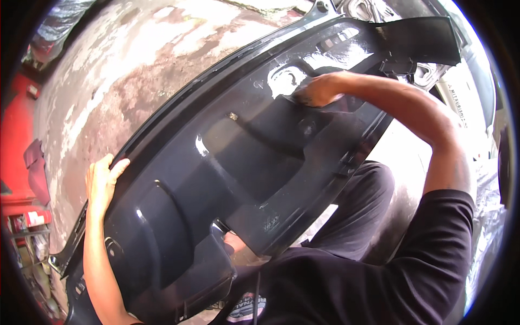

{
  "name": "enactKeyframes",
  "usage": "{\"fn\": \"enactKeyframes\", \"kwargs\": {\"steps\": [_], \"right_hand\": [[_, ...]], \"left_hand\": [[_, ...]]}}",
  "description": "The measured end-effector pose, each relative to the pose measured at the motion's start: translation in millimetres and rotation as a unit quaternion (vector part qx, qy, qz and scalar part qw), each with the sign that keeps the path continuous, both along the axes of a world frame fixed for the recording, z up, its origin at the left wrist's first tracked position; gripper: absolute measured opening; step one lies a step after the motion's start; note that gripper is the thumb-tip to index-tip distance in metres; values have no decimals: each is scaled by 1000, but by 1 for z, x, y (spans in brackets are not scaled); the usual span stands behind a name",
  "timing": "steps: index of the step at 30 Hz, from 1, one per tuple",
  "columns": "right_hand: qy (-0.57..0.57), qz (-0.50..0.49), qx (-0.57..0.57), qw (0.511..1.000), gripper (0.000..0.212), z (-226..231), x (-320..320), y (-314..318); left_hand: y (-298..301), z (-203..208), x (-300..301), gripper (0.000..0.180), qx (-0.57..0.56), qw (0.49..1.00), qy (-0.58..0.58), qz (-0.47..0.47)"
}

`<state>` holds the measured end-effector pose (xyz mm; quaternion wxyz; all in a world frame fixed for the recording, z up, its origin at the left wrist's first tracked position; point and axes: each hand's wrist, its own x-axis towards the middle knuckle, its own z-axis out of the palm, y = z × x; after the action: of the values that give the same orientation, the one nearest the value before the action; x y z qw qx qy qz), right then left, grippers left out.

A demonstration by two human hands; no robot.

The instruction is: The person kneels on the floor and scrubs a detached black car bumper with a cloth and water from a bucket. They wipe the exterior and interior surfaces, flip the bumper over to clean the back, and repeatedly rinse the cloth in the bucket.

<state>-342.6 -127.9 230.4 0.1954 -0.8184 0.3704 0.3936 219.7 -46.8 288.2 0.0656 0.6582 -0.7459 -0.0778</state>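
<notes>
A large black car body panel, shaped like a bumper, lies slantwise across my lap, running from lower left to upper right. On its far left edge sits my left hand, fingers hooked over the rim and thumb along it. My right hand presses on the panel's upper right part, beside a bright wet-looking glare. Its fingers are curled and slightly smeared. Something dark may be under them, but it blends with the black surface. Ribs, hollows and a notch near my body shape the panel.
Beyond the panel stretches a stained concrete floor. At the left are a red surface, a dark red cloth and a rack of containers. A pale vehicle part and clear plastic sheeting stand at the right. My bent knee is under the panel.
</notes>
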Motion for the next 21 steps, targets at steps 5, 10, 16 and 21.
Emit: {"fn": "enactKeyframes", "kwargs": {"steps": [5, 10, 16, 21], "right_hand": [[-270, 62, -129, 952, 21, -36, 37, 4], [-376, 212, -157, 888, 37, -7, 137, 47], [-416, 346, -126, 831, 53, -52, 260, 50], [-237, 323, -204, 894, 63, -53, 156, 11]], "left_hand": [[-4, -5, -3, 58, -5, 1000, 8, -11], [-7, -2, 3, 58, 37, 999, -2, 2], [-6, -1, 6, 55, 54, 998, 15, 8], [-5, 1, 0, 54, 60, 998, 27, 12]]}}
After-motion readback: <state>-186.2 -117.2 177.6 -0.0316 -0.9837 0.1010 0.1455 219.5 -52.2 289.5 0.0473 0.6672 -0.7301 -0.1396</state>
